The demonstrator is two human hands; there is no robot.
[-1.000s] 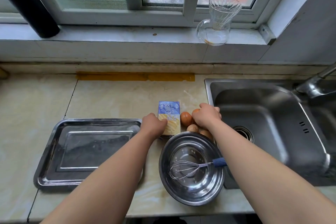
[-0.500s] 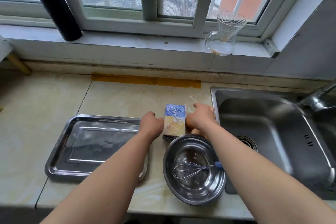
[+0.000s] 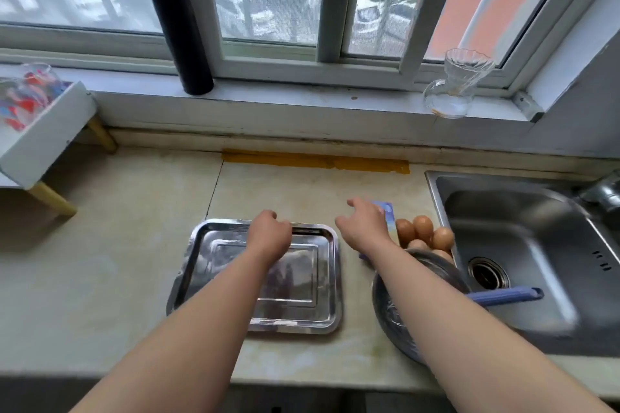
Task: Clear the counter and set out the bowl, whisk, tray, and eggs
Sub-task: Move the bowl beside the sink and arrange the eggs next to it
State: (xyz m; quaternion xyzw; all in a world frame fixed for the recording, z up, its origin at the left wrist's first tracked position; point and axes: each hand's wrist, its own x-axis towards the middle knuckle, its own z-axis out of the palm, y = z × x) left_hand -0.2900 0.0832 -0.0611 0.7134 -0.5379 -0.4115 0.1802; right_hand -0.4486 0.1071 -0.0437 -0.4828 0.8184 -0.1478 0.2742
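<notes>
**Q:** Layout, big things first?

**Me:** The counter runs under both forearms. The sink is sunk into it, well right of my right hand. The tray lies flat under my left hand and forearm. The bowl sits beneath my right forearm, near the front edge. The whisk is in the bowl, with its blue handle sticking out right over the sink.

**Q:** And the small stuff?

**Me:** A blue carton stands just beyond my right hand and is mostly hidden by it. The eggs are a brown cluster just right of that hand, between the carton and the sink rim, on the far side of the bowl.

**Q:** What are the hands doing?

**Me:** My left hand is clenched, knuckles up, over the tray's far rim. I can't tell whether the fingers hook the rim or only hover. My right hand is released, fingers loose and spread toward the carton. Whether it touches the carton is hidden.

**Q:** How far along?

**Me:** I'd judge it nearly done. The tray, bowl, whisk and eggs are all out on the counter. The carton isn't on the list, so it probably has to go. The tray may also want squaring up.
</notes>
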